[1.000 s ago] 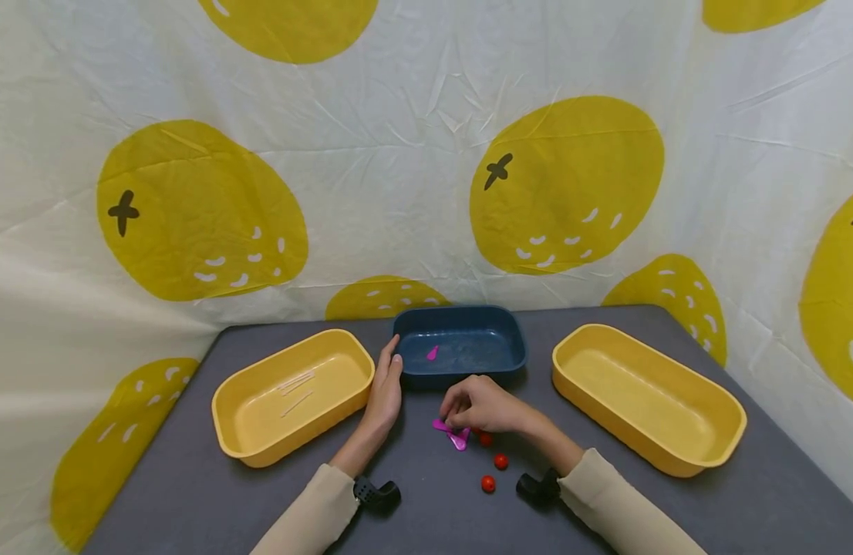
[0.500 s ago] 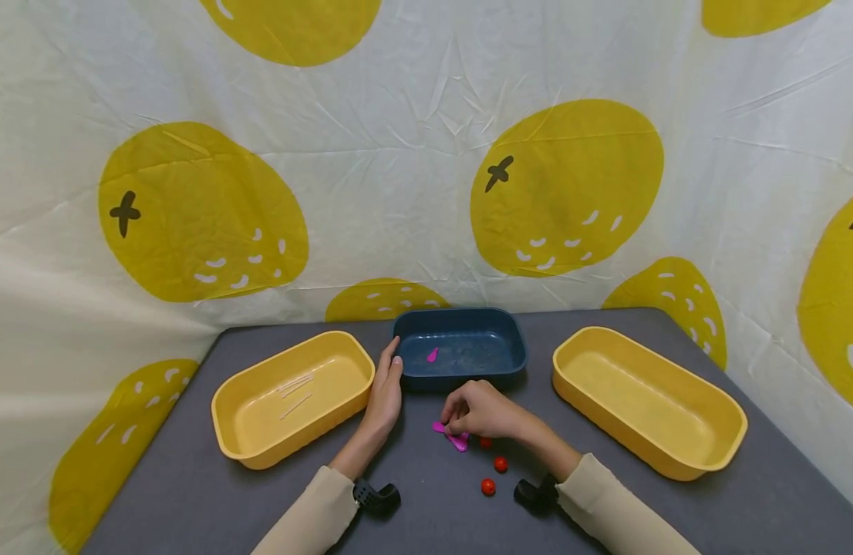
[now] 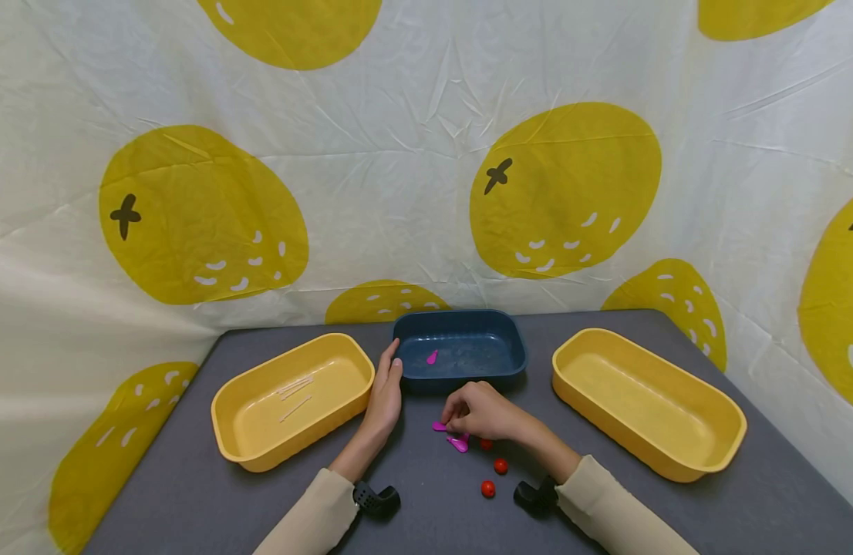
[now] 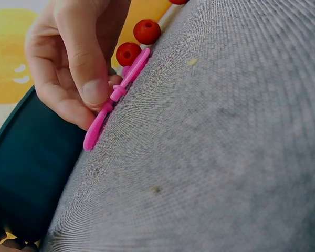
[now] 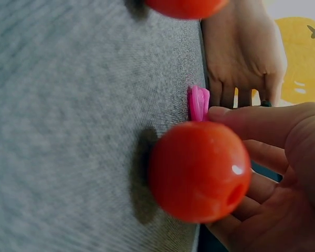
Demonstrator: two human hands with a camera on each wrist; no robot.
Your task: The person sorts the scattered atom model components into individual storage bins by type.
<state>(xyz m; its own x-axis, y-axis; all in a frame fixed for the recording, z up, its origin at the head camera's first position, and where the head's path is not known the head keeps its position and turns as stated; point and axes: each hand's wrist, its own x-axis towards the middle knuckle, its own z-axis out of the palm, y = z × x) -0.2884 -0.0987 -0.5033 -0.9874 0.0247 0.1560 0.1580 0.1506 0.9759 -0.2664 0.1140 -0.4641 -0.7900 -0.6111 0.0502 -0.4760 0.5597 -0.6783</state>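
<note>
My right hand (image 3: 487, 408) is low over the dark table, thumb and fingertips pinching a glossy pink teardrop-shaped piece (image 4: 98, 127) by its narrow neck. Another such pink piece (image 3: 458, 444) lies right beside the fingertips. Close to that hand are red beads (image 3: 500, 465) with holes through them; a bead (image 5: 199, 172) hides part of the fingers in the right wrist view. My left hand (image 3: 383, 395) rests its straight fingers against the left end of the blue tray (image 3: 461, 383). One pink piece (image 3: 432, 357) lies inside this tray.
To the left stands a yellow tray (image 3: 260, 460) holding several thin pale sticks (image 3: 296, 388). A second yellow tray (image 3: 607, 412) is angled on the right. Behind the table (image 3: 433, 524) hangs a white cloth (image 3: 392, 193) with yellow fruit prints.
The right hand has shifted slightly at the pink pieces, and their overlap looks different. The left hand stays at the blue tray.
</note>
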